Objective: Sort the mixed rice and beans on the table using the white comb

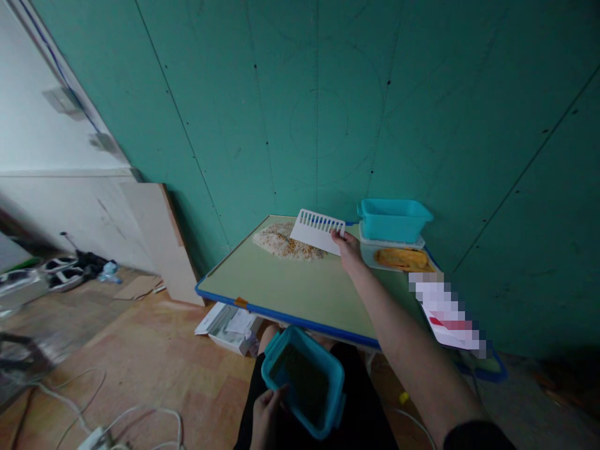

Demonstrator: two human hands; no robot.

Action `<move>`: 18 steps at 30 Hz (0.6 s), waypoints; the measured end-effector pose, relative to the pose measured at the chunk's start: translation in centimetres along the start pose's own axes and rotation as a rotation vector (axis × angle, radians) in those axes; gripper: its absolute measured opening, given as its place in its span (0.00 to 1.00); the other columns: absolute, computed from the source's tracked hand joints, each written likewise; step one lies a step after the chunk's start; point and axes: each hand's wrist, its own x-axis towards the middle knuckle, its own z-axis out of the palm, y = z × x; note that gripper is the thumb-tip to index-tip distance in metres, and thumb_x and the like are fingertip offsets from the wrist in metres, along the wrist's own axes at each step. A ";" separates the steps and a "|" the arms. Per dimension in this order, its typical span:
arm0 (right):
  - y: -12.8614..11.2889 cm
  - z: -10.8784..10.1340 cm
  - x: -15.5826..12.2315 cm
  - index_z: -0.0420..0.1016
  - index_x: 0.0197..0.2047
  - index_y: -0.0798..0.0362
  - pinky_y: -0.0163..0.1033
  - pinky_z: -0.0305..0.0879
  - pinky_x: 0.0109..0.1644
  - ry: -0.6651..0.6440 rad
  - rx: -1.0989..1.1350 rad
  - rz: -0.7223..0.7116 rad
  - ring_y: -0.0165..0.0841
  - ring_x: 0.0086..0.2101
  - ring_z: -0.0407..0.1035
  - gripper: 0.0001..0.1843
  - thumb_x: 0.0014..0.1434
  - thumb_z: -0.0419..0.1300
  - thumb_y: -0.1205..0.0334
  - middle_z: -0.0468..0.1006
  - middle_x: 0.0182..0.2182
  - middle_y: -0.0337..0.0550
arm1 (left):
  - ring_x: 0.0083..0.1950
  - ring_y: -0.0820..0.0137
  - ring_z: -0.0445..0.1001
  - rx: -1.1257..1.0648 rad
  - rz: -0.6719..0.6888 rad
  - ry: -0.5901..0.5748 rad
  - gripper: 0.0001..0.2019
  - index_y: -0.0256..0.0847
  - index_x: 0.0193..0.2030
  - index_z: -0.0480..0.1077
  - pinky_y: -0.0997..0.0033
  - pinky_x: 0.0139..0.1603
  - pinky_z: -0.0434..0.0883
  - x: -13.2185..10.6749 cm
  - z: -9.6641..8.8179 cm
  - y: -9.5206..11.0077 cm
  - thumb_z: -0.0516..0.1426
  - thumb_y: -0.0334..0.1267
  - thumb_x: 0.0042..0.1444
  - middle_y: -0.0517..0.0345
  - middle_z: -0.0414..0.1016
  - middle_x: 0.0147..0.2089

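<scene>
— What has the right hand (345, 245) got?

— It reaches to the far side of the counter (290, 290), fingers closed in a pinch on the right end of a white scraper (315, 232) with a slotted top edge. Gripped at that end, the whole flat blade stays clear of the hand. It leans over the right side of the grain pile (281, 244), though I cannot tell whether its lower edge touches the grains.

— And the left hand (268, 409)?

— It is low, over the lap, curled shut on the near left corner of a teal box (302, 381). The box sits below the counter's near edge with its open side up. One hand at a corner seems enough, since the lap looks to carry part of it.

— Anything inside?

— Something dark and greenish. It is too blurred to name.

— What else is on the counter?

— At the far right, against the wall, stands a teal tub (394, 219). Just near of it lies a pale tray (368, 255) holding something yellow (403, 258). Both are right of the pile and apart from it, which leaves the middle of the counter bare. Some paper (447, 309) lies at the right edge.
</scene>
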 end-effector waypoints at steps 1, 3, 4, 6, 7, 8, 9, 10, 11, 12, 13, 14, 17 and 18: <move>0.0 0.1 -0.1 0.81 0.37 0.54 0.38 0.69 0.40 -0.021 0.022 0.004 0.36 0.36 0.75 0.26 0.43 0.68 0.41 0.82 0.30 0.39 | 0.19 0.73 0.57 -0.014 0.004 -0.012 0.26 0.42 0.12 0.63 0.71 0.24 0.55 0.1 -0.1 -0.1 0.72 0.57 0.30 0.64 0.60 0.14; 0.0 0.3 -0.3 0.81 0.36 0.55 0.38 0.68 0.41 -0.048 0.055 0.016 0.36 0.36 0.74 0.26 0.41 0.70 0.42 0.82 0.30 0.39 | 0.19 0.74 0.57 -0.040 0.013 -0.029 0.26 0.41 0.13 0.63 0.71 0.24 0.54 0.2 -0.1 -0.3 0.72 0.55 0.31 0.64 0.61 0.14; 0.1 0.3 -0.4 0.81 0.36 0.55 0.38 0.68 0.41 -0.056 0.065 0.024 0.36 0.36 0.74 0.26 0.40 0.70 0.42 0.81 0.29 0.39 | 0.19 0.74 0.57 -0.050 0.016 -0.033 0.25 0.41 0.13 0.64 0.72 0.24 0.53 0.2 -0.1 -0.3 0.72 0.54 0.32 0.64 0.61 0.14; 0.0 0.5 -0.5 0.80 0.35 0.55 0.39 0.68 0.40 -0.070 0.077 0.041 0.36 0.35 0.73 0.26 0.39 0.71 0.42 0.80 0.28 0.39 | 0.19 0.75 0.57 -0.064 0.020 -0.042 0.25 0.41 0.13 0.64 0.72 0.24 0.53 0.2 -0.1 -0.3 0.72 0.53 0.33 0.64 0.61 0.14; 0.0 0.5 -0.6 0.80 0.34 0.55 0.39 0.67 0.40 -0.079 0.079 0.049 0.36 0.34 0.73 0.27 0.38 0.71 0.42 0.80 0.27 0.38 | 0.19 0.75 0.57 -0.068 0.022 -0.044 0.24 0.40 0.14 0.64 0.72 0.25 0.53 0.1 -0.1 -0.2 0.72 0.52 0.34 0.64 0.61 0.14; 0.0 0.6 -0.6 0.80 0.34 0.55 0.39 0.67 0.39 -0.087 0.081 0.056 0.36 0.33 0.73 0.27 0.38 0.72 0.42 0.79 0.26 0.38 | 0.19 0.75 0.57 -0.070 0.025 -0.044 0.24 0.40 0.14 0.64 0.72 0.25 0.53 0.1 -0.1 -0.1 0.73 0.51 0.34 0.64 0.61 0.14; 0.0 0.6 -0.7 0.80 0.33 0.55 0.39 0.67 0.39 -0.095 0.081 0.061 0.35 0.33 0.73 0.27 0.37 0.72 0.43 0.79 0.26 0.38 | 0.19 0.75 0.58 -0.071 0.027 -0.043 0.24 0.40 0.14 0.64 0.72 0.25 0.53 0.0 0.0 0.0 0.73 0.51 0.34 0.64 0.62 0.14; 0.0 0.7 -0.7 0.80 0.33 0.55 0.39 0.67 0.38 -0.103 0.082 0.063 0.35 0.33 0.72 0.26 0.37 0.72 0.43 0.79 0.26 0.38 | 0.19 0.75 0.58 -0.073 0.028 -0.044 0.24 0.40 0.13 0.65 0.72 0.25 0.53 -0.1 0.0 0.1 0.73 0.51 0.33 0.63 0.62 0.14; 0.0 0.7 -0.8 0.80 0.33 0.55 0.39 0.67 0.38 -0.110 0.082 0.063 0.35 0.33 0.72 0.26 0.37 0.73 0.43 0.78 0.26 0.38 | 0.19 0.75 0.58 -0.075 0.028 -0.045 0.24 0.40 0.13 0.65 0.72 0.25 0.53 -0.1 0.0 0.2 0.73 0.51 0.33 0.63 0.62 0.14; -0.1 0.7 -0.9 0.80 0.32 0.55 0.39 0.67 0.38 -0.115 0.083 0.063 0.35 0.33 0.72 0.26 0.37 0.73 0.43 0.78 0.26 0.37 | 0.18 0.74 0.58 -0.075 0.027 -0.048 0.24 0.40 0.13 0.65 0.72 0.25 0.54 -0.1 0.1 0.2 0.73 0.51 0.33 0.63 0.63 0.14; -0.1 0.7 -0.9 0.80 0.33 0.55 0.39 0.67 0.38 -0.120 0.084 0.061 0.35 0.33 0.72 0.26 0.37 0.73 0.43 0.78 0.26 0.37 | 0.18 0.74 0.59 -0.076 0.028 -0.051 0.23 0.40 0.13 0.65 0.72 0.25 0.54 -0.1 0.1 0.2 0.73 0.51 0.33 0.63 0.63 0.14; -0.1 0.7 -1.0 0.80 0.33 0.55 0.39 0.66 0.39 -0.124 0.084 0.061 0.35 0.33 0.72 0.26 0.37 0.73 0.43 0.78 0.26 0.37 | 0.18 0.74 0.59 -0.075 0.029 -0.052 0.23 0.40 0.13 0.65 0.71 0.25 0.55 -0.1 0.1 0.2 0.72 0.52 0.33 0.62 0.63 0.14; -0.2 0.7 -1.2 0.80 0.34 0.55 0.38 0.66 0.38 -0.129 0.082 0.064 0.35 0.33 0.71 0.27 0.37 0.72 0.42 0.79 0.27 0.38 | 0.18 0.73 0.60 -0.065 0.038 -0.044 0.24 0.40 0.12 0.66 0.71 0.24 0.54 0.0 0.1 0.1 0.72 0.53 0.34 0.61 0.64 0.13; -0.2 0.7 -1.2 0.80 0.34 0.56 0.38 0.66 0.38 -0.129 0.080 0.066 0.35 0.33 0.71 0.27 0.37 0.72 0.42 0.79 0.27 0.38 | 0.18 0.73 0.60 -0.063 0.039 -0.041 0.24 0.40 0.12 0.66 0.71 0.24 0.54 0.1 0.1 0.1 0.72 0.53 0.35 0.61 0.64 0.13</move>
